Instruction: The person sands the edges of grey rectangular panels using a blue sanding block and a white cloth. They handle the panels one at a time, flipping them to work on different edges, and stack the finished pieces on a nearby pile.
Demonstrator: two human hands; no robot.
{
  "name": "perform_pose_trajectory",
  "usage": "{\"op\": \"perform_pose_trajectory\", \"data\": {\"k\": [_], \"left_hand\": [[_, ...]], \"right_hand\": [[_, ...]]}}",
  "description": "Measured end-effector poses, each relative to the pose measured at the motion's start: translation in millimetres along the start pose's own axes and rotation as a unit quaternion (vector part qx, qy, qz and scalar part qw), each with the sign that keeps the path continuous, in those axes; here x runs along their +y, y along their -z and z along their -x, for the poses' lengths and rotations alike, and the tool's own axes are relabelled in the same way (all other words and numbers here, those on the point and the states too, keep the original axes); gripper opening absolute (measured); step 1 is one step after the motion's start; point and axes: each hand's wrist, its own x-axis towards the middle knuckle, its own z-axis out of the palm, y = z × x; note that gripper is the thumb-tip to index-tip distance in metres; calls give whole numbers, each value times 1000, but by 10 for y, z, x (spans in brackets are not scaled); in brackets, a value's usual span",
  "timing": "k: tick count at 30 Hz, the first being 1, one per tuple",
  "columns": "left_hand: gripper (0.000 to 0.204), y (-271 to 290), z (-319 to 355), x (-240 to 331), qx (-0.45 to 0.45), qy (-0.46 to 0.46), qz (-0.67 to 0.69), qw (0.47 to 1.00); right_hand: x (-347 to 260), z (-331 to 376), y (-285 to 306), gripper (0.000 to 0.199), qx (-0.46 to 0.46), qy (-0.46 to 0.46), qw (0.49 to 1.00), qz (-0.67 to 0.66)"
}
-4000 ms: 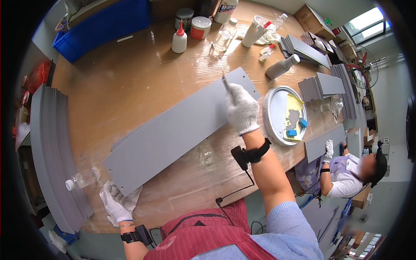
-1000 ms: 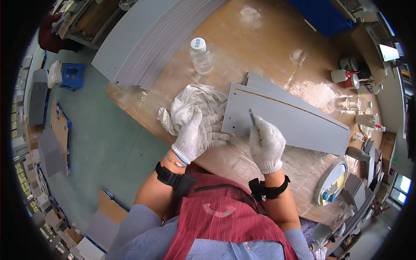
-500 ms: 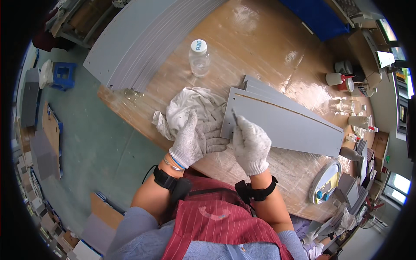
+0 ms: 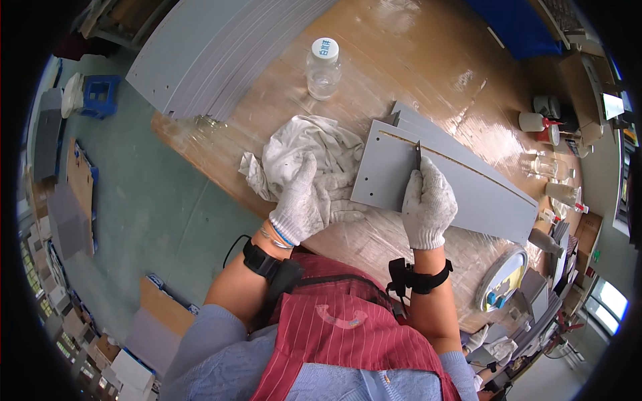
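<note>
My left hand (image 4: 302,206), in a white knitted glove, lies open with its fingers stretched toward the near-left corner of a grey panel (image 4: 391,170); whether they touch it I cannot tell. Beside and partly under that hand is a crumpled, stained white rag (image 4: 284,144). My gloved right hand (image 4: 429,207) is closed on a thin dark blade-like tool (image 4: 418,154), whose tip points away from me at the panel's groove. The panel has a brown-edged groove along its far side and small dark holes at its left end. It rests on several similar panels (image 4: 438,138).
A clear jar with a white lid (image 4: 324,70) stands beyond the rag. At the far left leans a large stack of grey panels (image 4: 187,57). Bottles (image 4: 535,121) line the right side of the table, and a round lid-like tray (image 4: 483,294) sits near right.
My right hand has moved right with the tool, from the panel's left end to along its groove. My left hand stays open near the rag and corner. The whole view has shifted slightly.
</note>
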Motion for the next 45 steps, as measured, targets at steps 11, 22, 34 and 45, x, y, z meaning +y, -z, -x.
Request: {"op": "perform_pose_trajectory", "data": {"k": [11, 22, 34, 45], "left_hand": [[82, -30, -64, -5, 34, 2, 29, 999], [51, -56, -232, 76, 59, -63, -513, 854], [76, 2, 174, 190, 29, 67, -467, 881], [84, 458, 878, 863, 153, 29, -396, 905]], "right_hand": [[-24, -70, 37, 27, -21, 34, 999, 20], [-21, 423, 619, 19, -313, 43, 937, -150], [728, 915, 1611, 27, -378, -378, 838, -109], [1763, 1423, 1880, 20, 153, -626, 717, -266]]}}
